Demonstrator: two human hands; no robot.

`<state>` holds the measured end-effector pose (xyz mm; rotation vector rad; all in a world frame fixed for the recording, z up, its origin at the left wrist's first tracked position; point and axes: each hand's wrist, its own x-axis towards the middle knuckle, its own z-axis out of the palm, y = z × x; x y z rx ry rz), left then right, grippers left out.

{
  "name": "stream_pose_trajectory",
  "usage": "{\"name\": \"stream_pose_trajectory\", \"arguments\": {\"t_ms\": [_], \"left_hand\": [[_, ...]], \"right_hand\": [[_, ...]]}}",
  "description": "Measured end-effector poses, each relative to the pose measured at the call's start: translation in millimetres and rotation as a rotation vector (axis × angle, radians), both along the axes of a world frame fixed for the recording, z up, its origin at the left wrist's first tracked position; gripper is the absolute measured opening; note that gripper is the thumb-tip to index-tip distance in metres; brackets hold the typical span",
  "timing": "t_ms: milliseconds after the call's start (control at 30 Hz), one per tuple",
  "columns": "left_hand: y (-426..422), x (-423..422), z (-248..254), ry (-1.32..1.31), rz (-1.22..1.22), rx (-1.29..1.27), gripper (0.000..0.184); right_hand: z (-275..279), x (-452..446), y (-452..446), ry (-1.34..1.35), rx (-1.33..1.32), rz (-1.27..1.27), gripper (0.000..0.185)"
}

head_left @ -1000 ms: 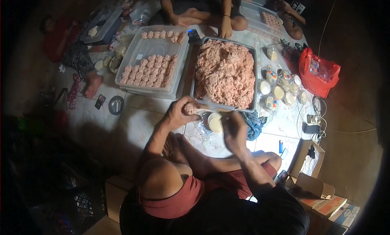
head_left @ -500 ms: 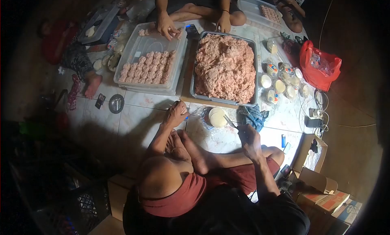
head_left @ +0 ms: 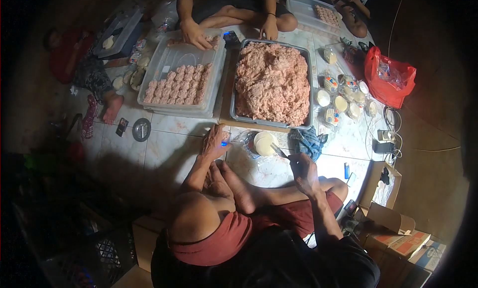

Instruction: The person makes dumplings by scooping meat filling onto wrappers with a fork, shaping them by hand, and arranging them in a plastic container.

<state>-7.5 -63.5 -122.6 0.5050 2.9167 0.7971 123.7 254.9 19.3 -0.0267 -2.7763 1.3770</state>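
at frame centre, our right hand (head_left: 304, 170) is gripping a fork (head_left: 279, 151) by its handle; our left hand (head_left: 214, 140) is enclosing a pinkish lump (head_left: 225, 136). we are judging the lump soft and the mid-frame pale discs (head_left: 264, 144) fragile, best held by edges.

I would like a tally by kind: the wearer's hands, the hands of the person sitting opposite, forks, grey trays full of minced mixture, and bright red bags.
Wearer's hands (left hand, right hand): 2
Opposite person's hands: 2
Fork: 1
Grey tray of minced mixture: 1
Bright red bag: 1
Total: 7
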Motion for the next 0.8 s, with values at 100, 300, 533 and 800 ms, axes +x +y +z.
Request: {"name": "stream_pose_trajectory", "arguments": {"t_ms": [100, 300, 533, 800], "left_hand": [[11, 7, 11, 0.126, 0.126, 0.161, 0.057], [78, 49, -5, 0.371, -0.475, 0.246, 0.024], [100, 48, -50, 0.386, -0.544, 0.213, 0.032], [106, 44, -25, 0.406, -0.414, 0.374, 0.025]], "right_hand": [[2, 1, 3, -0.003, -0.02, -0.033, 0.01], [-9, -1, 12, -0.022, 0.045, -0.098, 0.008], [4, -6, 13, 0.022, 0.11, -0.09, 0.009], [-7, -25, 8, -0.052, 0.028, -0.204, 0.019]]}}
